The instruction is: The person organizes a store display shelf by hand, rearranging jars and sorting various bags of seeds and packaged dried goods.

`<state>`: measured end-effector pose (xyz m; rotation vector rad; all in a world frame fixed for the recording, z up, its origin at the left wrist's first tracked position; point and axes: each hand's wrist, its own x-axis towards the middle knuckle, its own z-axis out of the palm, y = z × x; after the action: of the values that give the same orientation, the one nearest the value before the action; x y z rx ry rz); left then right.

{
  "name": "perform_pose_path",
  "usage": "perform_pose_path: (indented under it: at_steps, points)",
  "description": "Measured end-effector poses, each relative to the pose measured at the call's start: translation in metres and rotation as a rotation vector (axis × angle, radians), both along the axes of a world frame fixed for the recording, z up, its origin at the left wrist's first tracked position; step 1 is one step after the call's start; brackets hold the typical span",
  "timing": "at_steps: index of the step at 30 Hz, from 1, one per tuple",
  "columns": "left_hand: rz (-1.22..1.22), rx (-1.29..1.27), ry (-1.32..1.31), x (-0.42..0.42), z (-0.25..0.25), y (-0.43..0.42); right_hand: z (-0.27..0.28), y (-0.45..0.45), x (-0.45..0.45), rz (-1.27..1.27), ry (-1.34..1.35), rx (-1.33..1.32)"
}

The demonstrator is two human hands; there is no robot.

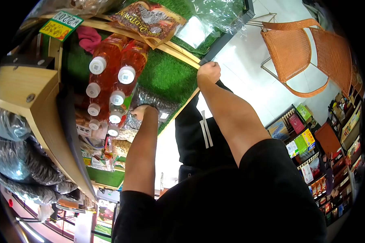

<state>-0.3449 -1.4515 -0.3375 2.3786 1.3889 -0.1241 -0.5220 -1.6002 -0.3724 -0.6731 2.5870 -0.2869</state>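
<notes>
Head view, single camera. Left hand (140, 111) is down in the shelf (170, 71), just beside the red-orange bottles (132, 56), touching a clear bag of dark goods (160, 103). Fingers partly hidden, so can't tell whether that grip is open or closed. The bag lies on the shelf's green turf lining, between the bottles and the light wooden edge strip (182, 110), partly behind the left forearm. Bottles stand in two rows, white caps toward the camera, four caps per row.

Right hand (209, 72) is at the shelf's outer corner, fingers curled, grip closed on the corner; well apart from the bag. Both arms bare below black sleeves; dark trousers (189, 125) with pale stripes between them.

Above the bottles, a brown snack packet (148, 20) lies over a wooden strip, with clear plastic wrap (219, 14) near it. Pink cloth (88, 39) beside the bottle tops; green-and-yellow price tag (61, 25) at upper left. More packets, contents pale, below the bottles, too cluttered to read. Lower left: clear bags of dark stuff (14, 156) beyond a wooden frame (26, 87). Upper right: orange woven chair (288, 52) on pale floor (243, 81). Lower right: display racks (294, 115) with boxes.
</notes>
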Motion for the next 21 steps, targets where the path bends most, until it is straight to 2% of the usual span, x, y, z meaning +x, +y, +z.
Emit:
perform_pose_path:
  at_steps: [5, 7, 11, 12, 15, 17, 19, 21]
  points:
    - [0.036, -0.013, -0.033, -0.001, 0.003, -0.007, 0.008, -0.004, 0.003, -0.044, 0.001, -0.002]
    - [0.054, 0.029, -0.056, 0.0, -0.003, -0.004, 0.014, -0.005, 0.001, -0.094, -0.101, 0.059]
    - [0.034, 0.103, -0.011, 0.005, -0.019, 0.011, 0.016, -0.004, 0.001, -0.023, -0.073, 0.064]
    - [0.047, 0.089, -0.027, -0.002, 0.001, -0.006, 0.019, -0.004, 0.002, -0.042, -0.092, 0.07]
    - [0.106, -0.013, -0.104, 0.001, -0.007, -0.001, 0.014, -0.005, 0.005, -0.069, -0.026, 0.034]
    - [0.069, 0.025, -0.082, 0.001, -0.005, 0.0, 0.011, -0.001, 0.004, -0.071, -0.02, 0.035]
    - [0.12, -0.071, -0.121, 0.005, -0.011, 0.004, 0.013, -0.006, 0.007, -0.067, -0.014, 0.025]
    - [0.11, -0.057, -0.113, 0.004, -0.009, 0.007, 0.017, -0.001, 0.006, -0.03, -0.031, 0.025]
